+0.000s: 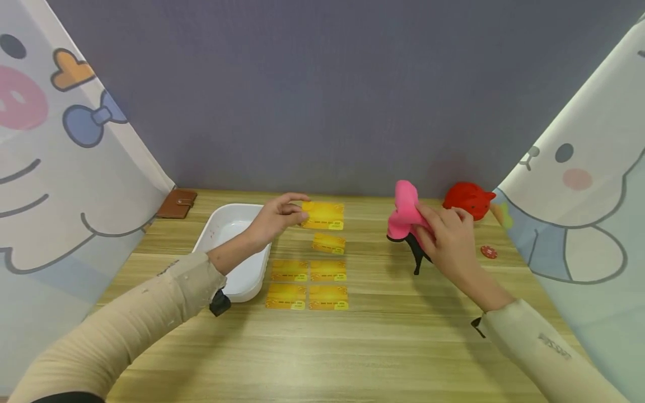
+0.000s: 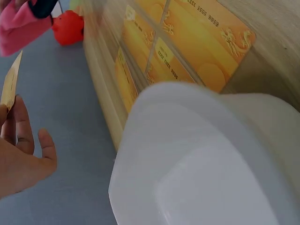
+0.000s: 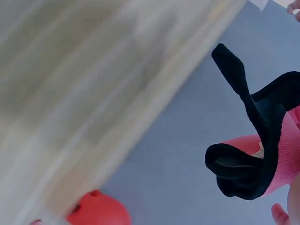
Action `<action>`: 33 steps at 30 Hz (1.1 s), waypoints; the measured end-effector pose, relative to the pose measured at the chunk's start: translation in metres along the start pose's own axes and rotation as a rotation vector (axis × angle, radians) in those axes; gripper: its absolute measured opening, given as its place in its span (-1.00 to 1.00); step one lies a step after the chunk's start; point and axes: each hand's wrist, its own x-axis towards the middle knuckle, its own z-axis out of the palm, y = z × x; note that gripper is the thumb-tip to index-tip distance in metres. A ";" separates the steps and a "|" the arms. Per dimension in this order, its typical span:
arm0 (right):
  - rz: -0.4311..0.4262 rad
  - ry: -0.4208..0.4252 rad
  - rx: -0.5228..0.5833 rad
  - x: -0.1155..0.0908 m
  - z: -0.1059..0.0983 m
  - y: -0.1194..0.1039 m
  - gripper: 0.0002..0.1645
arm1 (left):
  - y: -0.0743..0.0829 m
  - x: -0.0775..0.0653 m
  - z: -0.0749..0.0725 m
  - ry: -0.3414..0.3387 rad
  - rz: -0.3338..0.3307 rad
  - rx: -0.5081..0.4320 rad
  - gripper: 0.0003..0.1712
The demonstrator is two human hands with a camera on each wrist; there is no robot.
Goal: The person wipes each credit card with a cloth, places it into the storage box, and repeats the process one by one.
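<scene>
My left hand (image 1: 274, 220) pinches a golden bank card (image 1: 322, 215) by its left edge, above the far part of the table. In the left wrist view that card (image 2: 11, 82) shows nearly edge-on. Several matching cards (image 1: 328, 297) lie below it, two rows of two with a single card (image 1: 328, 244) above the right column. To the right, my right hand (image 1: 448, 238) holds a soft pink fabric piece (image 1: 405, 207) with black trim off the table. A black strap (image 3: 232, 70) dangles from it; its exact kind cannot be told.
A white plastic basin (image 1: 242, 274) stands under my left forearm, left of the cards. At the back left lies a brown wallet (image 1: 176, 203). A red pig-shaped bank (image 1: 466, 200) sits back right, with a red poker chip (image 1: 489, 252) nearer. Printed fabric walls flank the wooden table (image 1: 322, 352).
</scene>
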 end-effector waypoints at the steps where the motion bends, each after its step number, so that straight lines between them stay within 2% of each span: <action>1: -0.005 0.009 -0.007 0.005 -0.001 -0.002 -0.54 | 0.000 0.000 0.001 0.003 0.004 0.000 -0.51; 8: -0.073 0.059 -0.055 0.030 0.004 -0.024 -0.58 | 0.004 0.002 0.012 0.038 0.031 0.000 -0.51; 15: -0.193 0.088 -0.100 0.045 0.019 -0.052 -0.68 | 0.008 0.005 0.024 0.052 0.047 -0.015 -0.54; 21: -0.245 0.102 -0.133 0.054 0.034 -0.073 -0.77 | 0.012 0.007 0.035 0.068 0.061 -0.038 -0.59; 27: -0.266 0.050 -0.208 0.056 0.047 -0.083 -0.61 | 0.015 0.007 0.048 0.057 0.105 -0.118 -0.63; 33: -0.266 -0.016 -0.265 0.052 0.052 -0.081 -0.62 | 0.013 0.004 0.049 0.046 0.080 -0.131 -0.65</action>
